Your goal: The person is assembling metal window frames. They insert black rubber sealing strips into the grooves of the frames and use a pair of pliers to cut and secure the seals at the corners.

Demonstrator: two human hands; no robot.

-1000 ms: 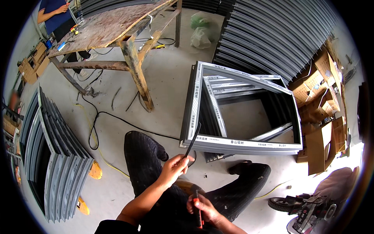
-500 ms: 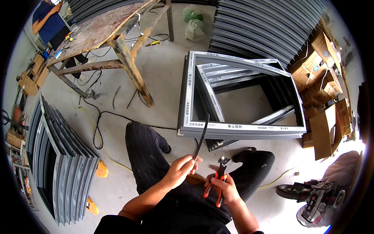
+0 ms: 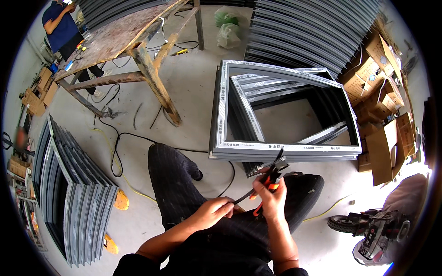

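Along the floor's left edge, dark grey frames [image 3: 90, 216] stand packed together, seemingly nested to save room, with yellow ends [image 3: 121, 201] jutting out beside them, perhaps part of a carrier. Behind the left edge of the bench [image 3: 124, 32] stands a co-worker [image 3: 62, 34], and a small blue thing [image 3: 69, 66] lies near that edge. Left of the person's knees, a black cable [image 3: 118, 134] loops over the floor and could catch a foot. Above the lap, the left hand [image 3: 212, 214] has its grip closed around the near end of a black strip [image 3: 243, 197], probably to steady it. The strip slants up and right to the pliers [image 3: 275, 177], whose red handles are clasped in the grip of the right hand [image 3: 272, 198]; the head points away from the body, likely keeping the fingers clear. Whether the jaws bite the strip I cannot tell, as tool and thumb overlap it. Straight ahead, white-taped frames [image 3: 294, 148] lie piled askew on the floor, blocking the way forward, with ribbed grey profiles [image 3: 308, 34] beyond. Cardboard boxes [image 3: 363, 89] crowd the floor's right edge, and a small wheeled machine [image 3: 368, 232] hems in the near right corner.
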